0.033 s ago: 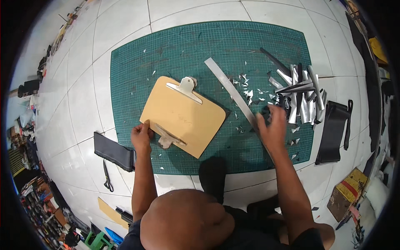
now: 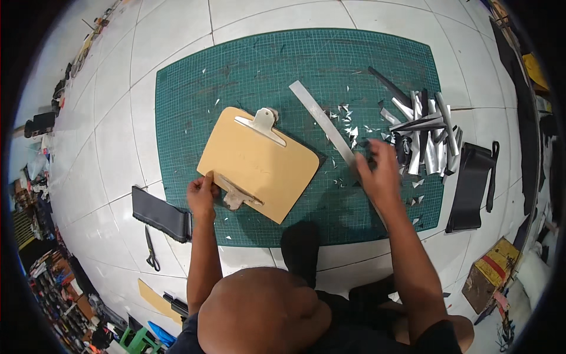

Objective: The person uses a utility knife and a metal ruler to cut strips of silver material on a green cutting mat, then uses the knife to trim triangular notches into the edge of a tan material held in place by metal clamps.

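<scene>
A tan board-like pattern piece (image 2: 259, 162) with rounded far corners lies tilted on a green cutting mat (image 2: 194, 130). One silver bulldog clip (image 2: 261, 125) grips its far edge and a worn one (image 2: 236, 194) its near left edge. Dark material peeks out beneath the board at its right corner. My left hand (image 2: 202, 193) pinches the board's left edge beside the worn clip. My right hand (image 2: 380, 174), slightly blurred, hovers over a metal ruler (image 2: 324, 121), thumb and fingers apart. Small dark and white triangular scraps (image 2: 354, 133) lie around its fingertips.
Rolled silver and black strips (image 2: 427, 130) are heaped at the mat's right. A black strip (image 2: 470, 189) lies on the tiles beyond. Left of the mat are a folded dark piece (image 2: 159, 212) and scissors (image 2: 152, 253). A dark foot (image 2: 300, 248) rests at the near edge.
My right hand has shifted a little left, from the dark scraps toward the ruler. My left hand and the tan board stay nearly in place.
</scene>
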A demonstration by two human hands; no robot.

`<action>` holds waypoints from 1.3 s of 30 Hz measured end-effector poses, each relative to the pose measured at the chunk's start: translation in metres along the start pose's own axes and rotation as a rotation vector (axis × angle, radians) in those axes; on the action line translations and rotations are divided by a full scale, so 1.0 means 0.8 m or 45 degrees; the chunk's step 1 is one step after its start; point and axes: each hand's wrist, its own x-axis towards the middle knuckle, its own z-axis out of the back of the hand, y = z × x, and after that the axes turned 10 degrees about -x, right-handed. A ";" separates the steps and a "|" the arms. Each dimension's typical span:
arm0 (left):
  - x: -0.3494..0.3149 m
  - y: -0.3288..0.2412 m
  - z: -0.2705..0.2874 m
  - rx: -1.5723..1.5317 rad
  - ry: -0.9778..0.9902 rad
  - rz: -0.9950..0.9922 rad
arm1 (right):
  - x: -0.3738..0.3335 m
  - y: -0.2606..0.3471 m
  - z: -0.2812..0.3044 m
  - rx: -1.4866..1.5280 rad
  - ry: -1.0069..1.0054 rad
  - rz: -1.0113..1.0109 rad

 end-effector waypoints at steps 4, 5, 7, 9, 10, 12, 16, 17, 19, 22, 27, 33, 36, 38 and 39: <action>-0.084 0.021 -0.007 0.057 0.089 0.006 | 0.078 0.074 -0.030 0.151 0.284 0.161; -0.106 0.022 -0.005 0.019 0.059 0.012 | 0.096 0.092 -0.040 0.207 0.312 0.234; -0.140 0.030 0.002 0.052 0.054 0.016 | 0.126 0.121 -0.063 0.096 0.368 0.307; -0.169 0.034 -0.011 0.025 0.127 0.124 | 0.143 0.141 -0.078 -0.037 0.416 0.380; -0.178 0.036 -0.018 -0.027 0.174 0.228 | 0.149 0.151 -0.087 -0.095 0.521 0.350; -0.186 0.040 -0.029 -0.069 0.150 0.286 | 0.154 0.170 -0.099 -0.148 0.628 0.331; -0.191 0.039 -0.055 0.043 0.134 0.153 | 0.154 0.163 -0.116 -0.094 0.735 0.369; -0.188 0.040 -0.053 0.056 0.123 0.139 | 0.154 0.159 -0.119 -0.016 0.732 0.393; -0.176 0.054 -0.042 0.027 0.165 0.062 | 0.148 0.146 -0.119 0.017 0.662 0.377; -0.156 0.058 -0.049 -0.070 0.087 -0.084 | 0.133 0.118 -0.098 0.025 0.653 0.307; -0.131 0.027 -0.039 0.495 0.129 -0.244 | 0.096 0.091 -0.066 0.520 0.856 -0.466; -0.147 0.021 -0.032 0.649 0.161 -0.225 | 0.092 0.079 -0.059 0.469 1.032 -0.429; -0.147 0.031 -0.030 0.732 0.184 -0.310 | 0.100 0.079 -0.059 0.351 1.078 -0.357; -0.150 0.031 -0.033 0.747 0.162 -0.331 | 0.103 0.080 -0.060 0.310 1.078 -0.337; -0.149 0.030 -0.034 0.752 0.174 -0.331 | 0.103 0.079 -0.061 0.265 1.081 -0.305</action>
